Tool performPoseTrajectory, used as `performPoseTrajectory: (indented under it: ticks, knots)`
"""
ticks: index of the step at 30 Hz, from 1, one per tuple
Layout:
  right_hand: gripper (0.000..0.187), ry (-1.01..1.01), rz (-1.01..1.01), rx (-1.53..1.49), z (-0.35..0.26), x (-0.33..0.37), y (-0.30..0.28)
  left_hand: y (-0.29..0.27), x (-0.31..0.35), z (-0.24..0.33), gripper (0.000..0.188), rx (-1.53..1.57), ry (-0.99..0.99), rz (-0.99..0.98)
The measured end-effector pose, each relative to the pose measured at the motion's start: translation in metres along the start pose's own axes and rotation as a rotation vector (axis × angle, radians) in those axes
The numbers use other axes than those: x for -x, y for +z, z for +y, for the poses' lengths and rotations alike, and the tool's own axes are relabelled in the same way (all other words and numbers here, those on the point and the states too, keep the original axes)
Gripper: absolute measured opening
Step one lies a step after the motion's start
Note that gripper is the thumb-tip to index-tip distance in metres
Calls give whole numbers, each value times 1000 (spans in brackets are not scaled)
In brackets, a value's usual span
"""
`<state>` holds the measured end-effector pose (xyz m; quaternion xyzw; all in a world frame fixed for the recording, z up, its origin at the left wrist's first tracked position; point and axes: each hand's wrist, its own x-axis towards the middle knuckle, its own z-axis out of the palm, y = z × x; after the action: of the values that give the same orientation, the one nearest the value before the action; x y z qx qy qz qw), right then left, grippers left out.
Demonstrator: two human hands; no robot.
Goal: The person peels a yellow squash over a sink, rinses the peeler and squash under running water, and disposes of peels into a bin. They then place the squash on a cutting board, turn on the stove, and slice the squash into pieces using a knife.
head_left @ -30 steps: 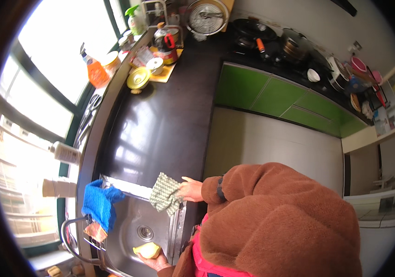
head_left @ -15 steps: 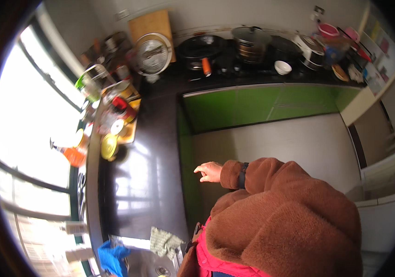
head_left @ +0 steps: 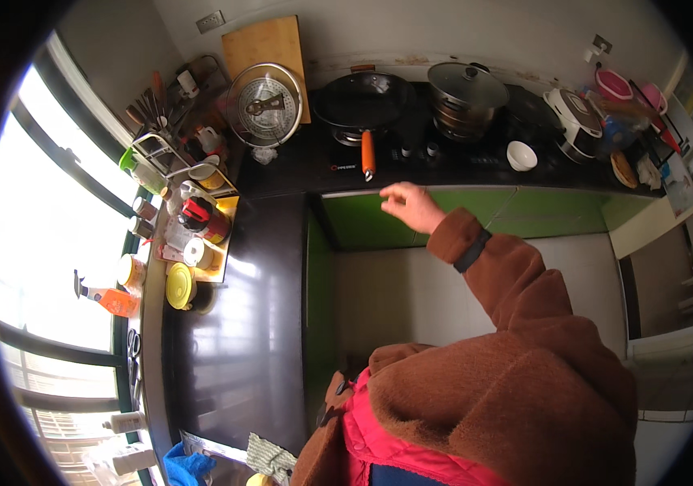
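My right hand, in a brown fleece sleeve with a dark band at the wrist, hangs in the air before the stove counter. Its fingers are loosely bent and apart, and they hold nothing. Just beyond the fingertips is the orange handle of a black frying pan, which sits on the left burner; a gap shows between hand and handle. To the pan's right stands a steel pot with a glass lid. A small white bowl lies on the counter's front part. My left hand is out of view; only some of its sleeve shows low down.
Jars, bottles and a yellow-lidded container line the window side of the dark counter. A steamer tray leans against a wooden cutting board. A rice cooker stands at the right. Green cabinets run below the stove.
My right hand has moved forward and to the right, from beside the side counter's edge to near the frying pan's handle. The view has shifted, so the stove appears larger and lower.
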<state>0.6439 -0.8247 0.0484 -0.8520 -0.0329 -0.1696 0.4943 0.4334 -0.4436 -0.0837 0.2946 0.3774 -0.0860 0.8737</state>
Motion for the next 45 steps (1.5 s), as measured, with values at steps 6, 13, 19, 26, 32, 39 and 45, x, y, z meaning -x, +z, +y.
performPoseTrajectory:
  ticks: [6,13,19,26,32,39,45]
  knots:
    - [26,-158,123,14,-21,-142,-28,37,-52,26,50,14,2,-22]
    - [46,-36,183,-9,-37,-267,-39,65,-97,69,50,21,19,-18]
    - [60,61,240,-211,-10,-372,3,86,-123,85,50,44,51,19]
    - [77,201,261,-32,60,-527,53,108,-137,89,50,105,143,168]
    - [84,182,410,28,122,-629,83,114,-125,89,50,162,239,338]
    - [50,80,179,-468,164,-691,113,122,-112,87,50,224,329,482]
    - [44,-36,322,-717,142,-667,126,115,-95,101,50,235,413,546]
